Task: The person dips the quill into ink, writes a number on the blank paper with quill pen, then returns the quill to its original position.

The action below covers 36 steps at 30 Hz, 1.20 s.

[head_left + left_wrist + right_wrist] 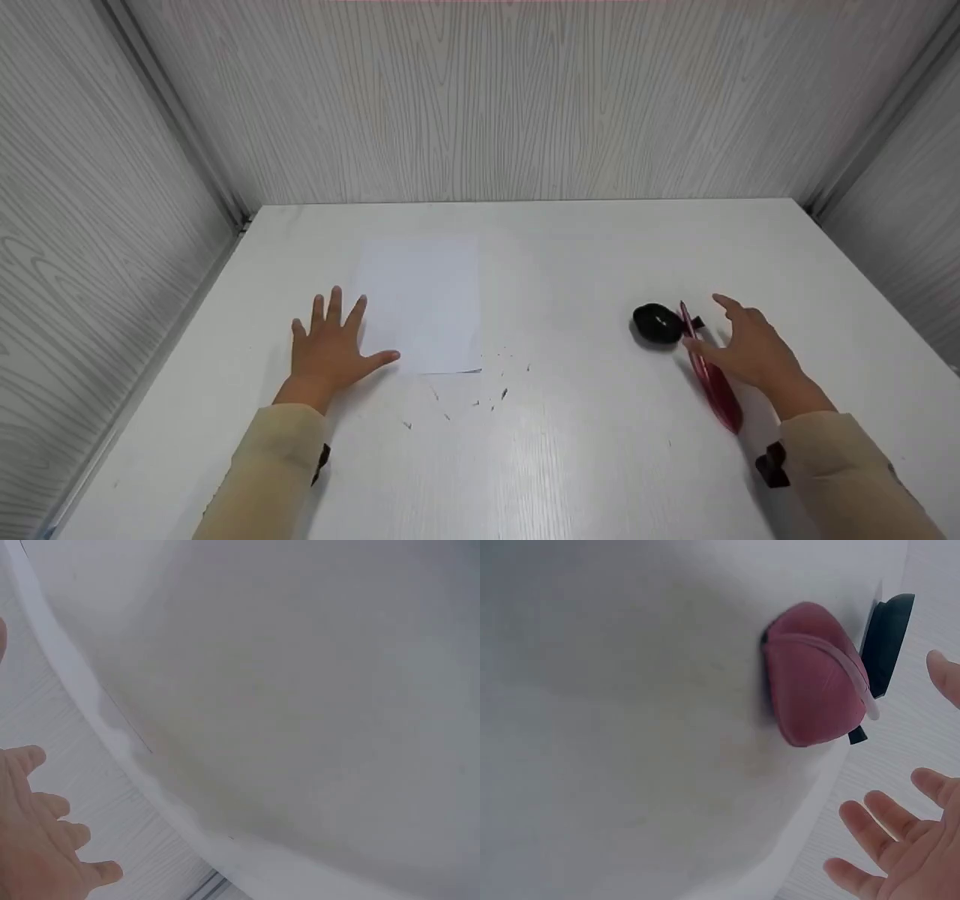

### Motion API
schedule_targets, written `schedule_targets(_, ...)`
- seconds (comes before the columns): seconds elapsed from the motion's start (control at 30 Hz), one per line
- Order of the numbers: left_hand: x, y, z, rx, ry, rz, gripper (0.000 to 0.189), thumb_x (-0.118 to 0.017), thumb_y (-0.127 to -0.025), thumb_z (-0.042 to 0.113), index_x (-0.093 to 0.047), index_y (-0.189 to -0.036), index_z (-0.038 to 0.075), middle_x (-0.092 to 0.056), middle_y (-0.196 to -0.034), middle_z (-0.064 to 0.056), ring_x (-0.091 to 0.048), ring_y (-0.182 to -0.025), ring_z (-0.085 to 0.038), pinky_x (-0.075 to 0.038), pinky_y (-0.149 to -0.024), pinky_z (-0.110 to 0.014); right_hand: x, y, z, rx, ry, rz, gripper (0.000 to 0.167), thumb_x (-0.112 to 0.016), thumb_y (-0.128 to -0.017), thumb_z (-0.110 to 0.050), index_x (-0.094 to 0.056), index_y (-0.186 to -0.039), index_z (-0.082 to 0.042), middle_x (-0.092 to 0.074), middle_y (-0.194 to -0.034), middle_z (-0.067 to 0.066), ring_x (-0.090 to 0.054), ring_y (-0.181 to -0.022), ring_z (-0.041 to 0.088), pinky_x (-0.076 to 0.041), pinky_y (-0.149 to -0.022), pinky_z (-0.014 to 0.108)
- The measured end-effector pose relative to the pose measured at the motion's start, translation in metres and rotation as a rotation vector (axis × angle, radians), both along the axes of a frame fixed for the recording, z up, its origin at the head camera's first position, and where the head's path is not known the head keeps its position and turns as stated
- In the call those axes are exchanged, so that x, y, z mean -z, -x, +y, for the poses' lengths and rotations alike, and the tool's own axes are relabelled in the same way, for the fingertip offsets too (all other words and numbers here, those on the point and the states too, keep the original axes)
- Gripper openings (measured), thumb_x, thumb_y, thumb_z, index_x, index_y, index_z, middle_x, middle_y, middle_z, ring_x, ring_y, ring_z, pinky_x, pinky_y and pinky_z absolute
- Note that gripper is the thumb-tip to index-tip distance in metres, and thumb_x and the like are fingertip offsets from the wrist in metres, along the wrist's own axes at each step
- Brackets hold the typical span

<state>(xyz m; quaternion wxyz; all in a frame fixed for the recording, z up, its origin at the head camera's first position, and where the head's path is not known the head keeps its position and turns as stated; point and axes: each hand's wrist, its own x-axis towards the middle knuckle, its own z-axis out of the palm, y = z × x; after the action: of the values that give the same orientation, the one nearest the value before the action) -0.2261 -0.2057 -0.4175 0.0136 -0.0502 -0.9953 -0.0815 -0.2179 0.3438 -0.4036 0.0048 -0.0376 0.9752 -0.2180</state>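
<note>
My left hand [328, 352], fingers spread, is at the left edge of a white sheet of paper [427, 300]; its thumb overlaps the lower corner in the head view. On the right, my right hand [754, 352] holds nothing, its fingers loosely bent and apart. Its thumb overlaps a glossy red, elongated thing [718, 394] in that view. Seen from the right wrist, this red thing [814, 682] looks rounded and pouch-like, with a pink strip curving across it and a small black end [857, 735]. A shiny black round dish [657, 324] stands against its far end.
Several dark flecks [504, 393] lie on the white table [570, 465] below the paper. Pale wood-grain panels [480, 105] rise at the back and both sides. Dark straps [772, 465] show at the sleeves.
</note>
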Motion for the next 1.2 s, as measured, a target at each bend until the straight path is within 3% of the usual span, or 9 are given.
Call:
schedule_targets(0.43, 0.003, 0.006, -0.028, 0.052, -0.047, -0.073, 0.101, -0.057, -0.082, 0.067, -0.022, -0.150, 0.001, -0.011, -0.154, -0.028, -0.006, -0.140, -0.046, -0.008, -0.105, -0.067, 0.003, 0.001, 0.006, -0.034, 0.130, -0.089, 0.079, -0.058, -0.092, -0.049, -0.027, -0.146, 0.000, -0.049, -0.128, 0.032, -0.052, -0.113, 0.046, -0.045, -0.086, 0.057)
schedule_targets(0.87, 0.004, 0.014, -0.039, 0.094, -0.093, -0.172, 0.089, -0.057, -0.091, 0.052, -0.020, -0.149, -0.005, -0.011, -0.154, -0.027, -0.006, -0.140, -0.044, -0.010, -0.108, -0.061, 0.008, 0.007, 0.002, -0.061, 0.165, -0.091, 0.074, -0.062, -0.091, -0.043, -0.033, -0.142, 0.002, -0.054, -0.122, 0.032, -0.054, -0.110, 0.047, -0.046, -0.087, 0.054)
schedule_targets(1.2, -0.003, 0.013, -0.037, 0.124, -0.163, -0.296, 0.073, -0.049, -0.099, 0.041, -0.014, -0.152, 0.004, -0.007, -0.158, -0.014, -0.002, -0.143, -0.035, -0.008, -0.111, -0.056, 0.011, 0.008, 0.004, -0.051, 0.210, -0.091, 0.062, -0.065, -0.091, -0.027, -0.039, -0.137, 0.004, -0.059, -0.116, 0.027, -0.059, -0.103, 0.040, -0.050, -0.079, 0.044)
